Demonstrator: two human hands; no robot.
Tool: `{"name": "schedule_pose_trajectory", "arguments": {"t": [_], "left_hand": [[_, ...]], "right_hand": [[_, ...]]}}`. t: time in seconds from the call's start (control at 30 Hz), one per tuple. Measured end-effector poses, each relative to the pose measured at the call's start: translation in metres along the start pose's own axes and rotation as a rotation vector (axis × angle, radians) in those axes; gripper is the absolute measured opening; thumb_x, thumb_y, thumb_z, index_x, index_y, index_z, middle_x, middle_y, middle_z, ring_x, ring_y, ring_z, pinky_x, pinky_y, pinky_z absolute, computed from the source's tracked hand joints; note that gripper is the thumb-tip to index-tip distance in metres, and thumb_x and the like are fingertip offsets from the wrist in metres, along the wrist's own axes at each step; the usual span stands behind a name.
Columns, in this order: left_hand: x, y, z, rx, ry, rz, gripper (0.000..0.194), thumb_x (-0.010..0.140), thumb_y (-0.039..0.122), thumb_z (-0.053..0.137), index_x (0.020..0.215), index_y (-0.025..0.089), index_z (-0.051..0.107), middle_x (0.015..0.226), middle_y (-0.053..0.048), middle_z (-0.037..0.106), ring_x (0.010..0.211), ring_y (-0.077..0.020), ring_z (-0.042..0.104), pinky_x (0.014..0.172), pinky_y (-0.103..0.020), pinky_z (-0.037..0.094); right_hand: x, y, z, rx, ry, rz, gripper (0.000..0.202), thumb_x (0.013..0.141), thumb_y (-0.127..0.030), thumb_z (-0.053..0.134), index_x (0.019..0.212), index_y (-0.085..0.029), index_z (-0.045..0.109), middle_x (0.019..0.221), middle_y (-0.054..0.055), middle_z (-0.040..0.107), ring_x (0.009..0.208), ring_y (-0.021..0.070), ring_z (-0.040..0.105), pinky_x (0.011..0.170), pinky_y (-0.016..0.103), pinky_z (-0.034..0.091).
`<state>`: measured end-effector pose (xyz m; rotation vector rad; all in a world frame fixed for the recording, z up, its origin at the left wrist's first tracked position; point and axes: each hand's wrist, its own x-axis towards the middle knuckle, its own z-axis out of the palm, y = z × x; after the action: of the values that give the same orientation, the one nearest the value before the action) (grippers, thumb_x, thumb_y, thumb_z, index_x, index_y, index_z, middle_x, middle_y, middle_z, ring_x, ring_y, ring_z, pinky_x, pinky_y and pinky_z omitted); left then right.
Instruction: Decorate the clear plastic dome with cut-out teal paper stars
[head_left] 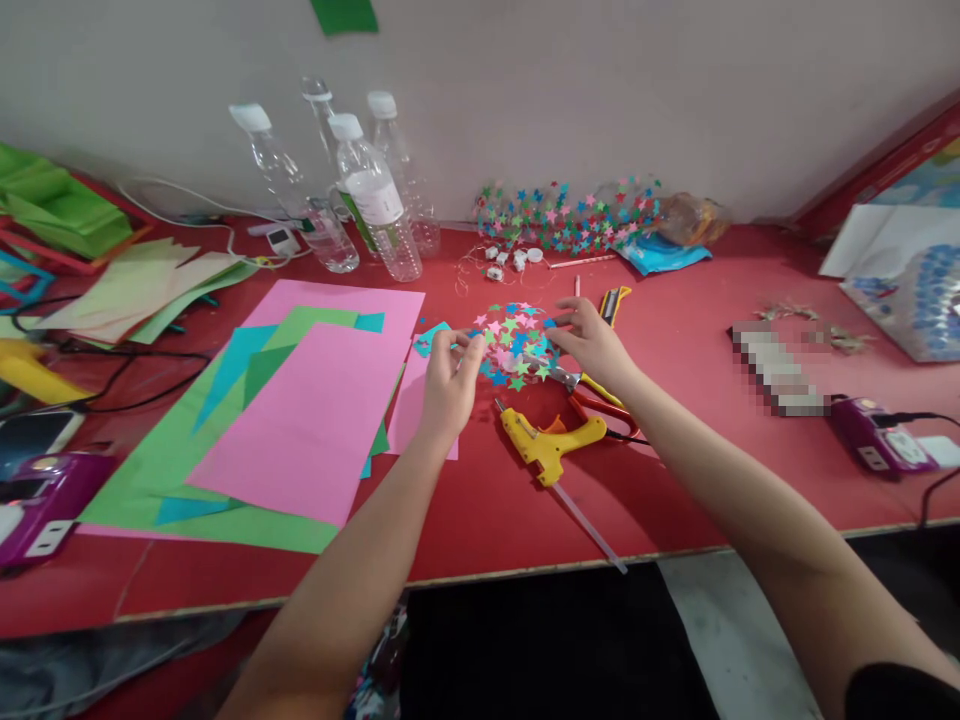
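A pile of small pink, green and blue paper stars lies on the red table. My left hand is at its left edge, fingers bent and thumb apart, with nothing visible in it. At the right edge of the pile, my right hand reaches in with its fingers apart, holding nothing that I can see. A metal-jawed tool with red handles lies under my right wrist. Nearer to me rests a yellow glue gun with a glue stick in its back.
Pink, green and blue paper sheets cover the left side. Clear plastic bottles stand by the wall, near a clear star-covered bottle lying down. A yellow utility knife is behind my right hand. Purple power sockets sit right.
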<state>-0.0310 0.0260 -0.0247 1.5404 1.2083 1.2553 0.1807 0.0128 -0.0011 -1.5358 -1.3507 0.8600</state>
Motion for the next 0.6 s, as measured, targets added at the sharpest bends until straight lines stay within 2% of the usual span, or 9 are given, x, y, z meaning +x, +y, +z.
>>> {"name": "schedule_pose_trajectory", "arguments": {"t": [0.17,0.27,0.37,0.43,0.47,0.53,0.6], "left_hand": [[0.004,-0.001,0.005,-0.138,-0.019,0.014,0.034,0.082,0.052,0.064,0.089,0.023,0.047,0.103,-0.004,0.058,0.096,-0.017,0.063,0.085,-0.033,0.053],[0.005,-0.004,0.004,-0.11,-0.012,0.029,0.031,0.079,0.046,0.067,0.089,0.023,0.047,0.101,-0.004,0.057,0.097,-0.0169,0.062,0.084,-0.031,0.052],[0.006,-0.007,0.003,-0.059,0.029,0.022,0.031,0.076,0.041,0.071,0.087,0.023,0.048,0.094,-0.002,0.054,0.094,-0.017,0.06,0.08,-0.03,0.052],[0.007,-0.009,0.002,-0.048,0.045,0.008,0.032,0.074,0.04,0.072,0.087,0.023,0.048,0.093,-0.001,0.054,0.092,-0.0168,0.059,0.081,-0.031,0.052],[0.008,-0.01,0.002,-0.049,0.048,0.006,0.033,0.074,0.039,0.072,0.088,0.023,0.047,0.093,-0.001,0.054,0.091,-0.0167,0.06,0.083,-0.032,0.052],[0.008,-0.012,0.003,-0.051,0.05,0.025,0.035,0.074,0.037,0.073,0.093,0.023,0.047,0.097,-0.002,0.054,0.093,-0.0165,0.06,0.088,-0.034,0.051],[0.008,-0.013,0.003,-0.053,0.048,0.059,0.039,0.075,0.035,0.073,0.1,0.023,0.046,0.101,-0.003,0.054,0.097,-0.0168,0.06,0.093,-0.036,0.05]], "right_hand": [[0.021,0.001,0.005,-0.03,0.035,0.01,0.033,0.08,-0.023,0.058,0.11,-0.021,0.046,0.096,0.003,0.064,0.076,0.0155,0.064,0.074,0.033,0.053],[0.026,0.0,0.005,-0.035,0.025,0.005,0.033,0.081,-0.024,0.057,0.112,-0.019,0.046,0.095,0.004,0.065,0.076,0.0158,0.064,0.074,0.032,0.052],[0.018,0.001,-0.006,-0.148,0.043,-0.034,0.036,0.082,-0.029,0.058,0.115,-0.019,0.048,0.098,0.005,0.067,0.079,0.0167,0.064,0.075,0.032,0.051],[0.005,0.004,-0.018,-0.352,0.055,-0.045,0.032,0.081,-0.028,0.06,0.111,-0.019,0.053,0.096,0.005,0.068,0.079,0.0176,0.063,0.074,0.032,0.049],[-0.002,0.006,-0.025,-0.481,0.023,-0.042,0.027,0.08,-0.026,0.06,0.107,-0.019,0.057,0.093,0.005,0.068,0.079,0.0182,0.063,0.074,0.032,0.049],[-0.018,0.012,-0.037,-0.71,-0.148,-0.077,0.018,0.08,-0.025,0.062,0.097,-0.018,0.063,0.089,0.006,0.067,0.081,0.0204,0.062,0.076,0.033,0.048],[-0.032,0.018,-0.043,-0.849,-0.28,-0.183,0.017,0.083,-0.026,0.062,0.095,-0.017,0.067,0.096,0.01,0.067,0.091,0.0237,0.061,0.086,0.036,0.048]]}}
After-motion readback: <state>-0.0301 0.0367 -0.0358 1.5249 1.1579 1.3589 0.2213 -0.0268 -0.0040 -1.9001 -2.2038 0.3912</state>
